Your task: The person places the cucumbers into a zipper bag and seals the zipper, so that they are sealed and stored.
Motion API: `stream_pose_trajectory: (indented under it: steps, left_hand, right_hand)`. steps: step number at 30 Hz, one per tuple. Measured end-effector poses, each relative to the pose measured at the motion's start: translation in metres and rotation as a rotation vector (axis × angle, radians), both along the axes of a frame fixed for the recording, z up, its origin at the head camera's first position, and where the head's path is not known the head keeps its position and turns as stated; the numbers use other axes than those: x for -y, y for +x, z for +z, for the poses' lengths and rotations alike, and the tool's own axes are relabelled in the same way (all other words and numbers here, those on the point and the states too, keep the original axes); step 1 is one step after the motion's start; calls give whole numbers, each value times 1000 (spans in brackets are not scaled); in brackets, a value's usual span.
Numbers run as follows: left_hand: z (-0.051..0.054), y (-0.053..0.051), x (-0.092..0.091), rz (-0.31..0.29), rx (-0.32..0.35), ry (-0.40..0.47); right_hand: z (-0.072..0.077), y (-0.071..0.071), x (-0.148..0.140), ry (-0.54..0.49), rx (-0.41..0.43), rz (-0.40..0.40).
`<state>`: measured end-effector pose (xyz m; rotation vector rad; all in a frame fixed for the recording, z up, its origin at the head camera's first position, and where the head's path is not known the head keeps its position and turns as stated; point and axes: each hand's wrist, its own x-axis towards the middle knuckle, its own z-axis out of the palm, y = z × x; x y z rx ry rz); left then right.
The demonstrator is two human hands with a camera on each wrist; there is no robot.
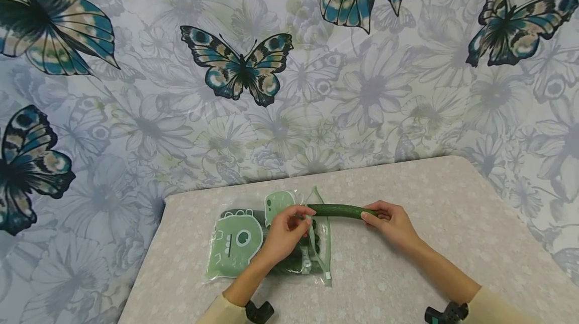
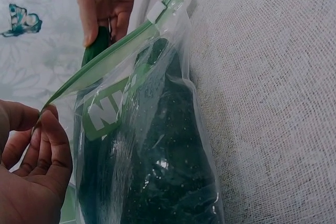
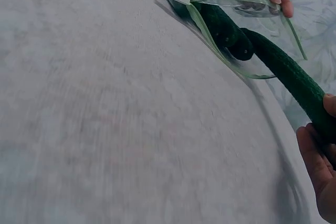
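Note:
A clear zip bag [image 1: 329, 251] with green trim and a green cartoon print lies on the table, its mouth facing right. My left hand [image 1: 288, 231] pinches the upper edge of that mouth and lifts it, as the left wrist view also shows [image 2: 37, 156]. Several dark green cucumbers [image 2: 163, 145] are inside. My right hand [image 1: 391, 221] grips the right end of another long cucumber [image 1: 339, 210]. Its far end lies in the bag's opening, as the right wrist view shows, beside the cucumbers inside [image 3: 226, 32].
A pale patterned cloth covers the table [image 1: 407, 284]. Behind its back edge hangs a butterfly-print backdrop [image 1: 362, 113]. The white zip slider [image 2: 156, 12] sits near one end of the bag's green strip.

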<state>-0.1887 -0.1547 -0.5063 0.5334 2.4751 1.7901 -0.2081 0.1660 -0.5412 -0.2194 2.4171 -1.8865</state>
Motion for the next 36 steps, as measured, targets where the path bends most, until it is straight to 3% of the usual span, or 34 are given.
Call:
stream_pose_trajectory:
  steps: [4,12,21,27,36]
  left_hand:
    - [-1,1,0,-5,13,6]
    - [0,1,0,-7,17,11]
    - [0,1,0,4,33,-1]
    - [-3,-1,0,-11,17,4]
    - [-3,-2,0,-11,26,8]
  right_hand:
    - [-1,-4,16,-6,-25,9]
    - [-8,-14,53,-36,27,-4]
    - [-9,-24,89,60,-73,-10]
    - [-11,-23,89,88,-42,31]
    - [-13,-19,73,-39,-52,176]
